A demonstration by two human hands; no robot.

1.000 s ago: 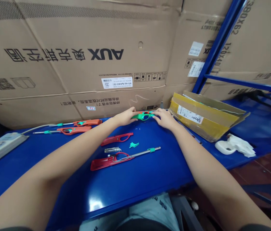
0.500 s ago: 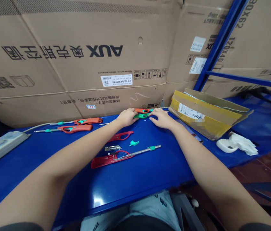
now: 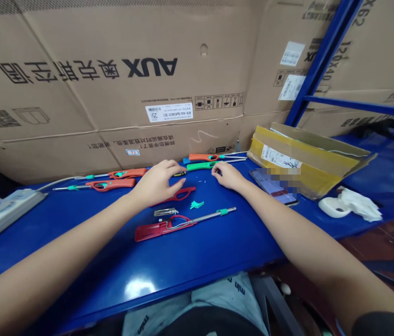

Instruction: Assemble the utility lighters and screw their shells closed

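My left hand [image 3: 159,181] is over the back of the table with its thumb and fingers apart, holding nothing. Beside its fingertips lies a small yellow and black tool [image 3: 180,174]. My right hand [image 3: 227,175] rests with curled fingers near a green lighter [image 3: 200,165]; whether anything is between its fingertips is too small to tell. Behind the green lighter is an orange lighter [image 3: 203,157]. Nearer me lie a red casing half [image 3: 183,194], a small green part [image 3: 197,204], a clear fuel tank [image 3: 165,212] and an opened red lighter half [image 3: 151,230] with its metal tube.
Two orange lighters [image 3: 113,185] lie at the left by a white power strip [image 3: 4,219]. At the right are a phone [image 3: 273,187], a yellow-taped box [image 3: 287,161], a white case [image 3: 333,207] and tissue [image 3: 361,204]. Large cardboard [image 3: 95,107] stands behind the table.
My left hand has moved left and towards me, away from the lighters at the back. The orange and green lighters there are uncovered. My right hand's fingers have curled in, and the view has shifted slightly.
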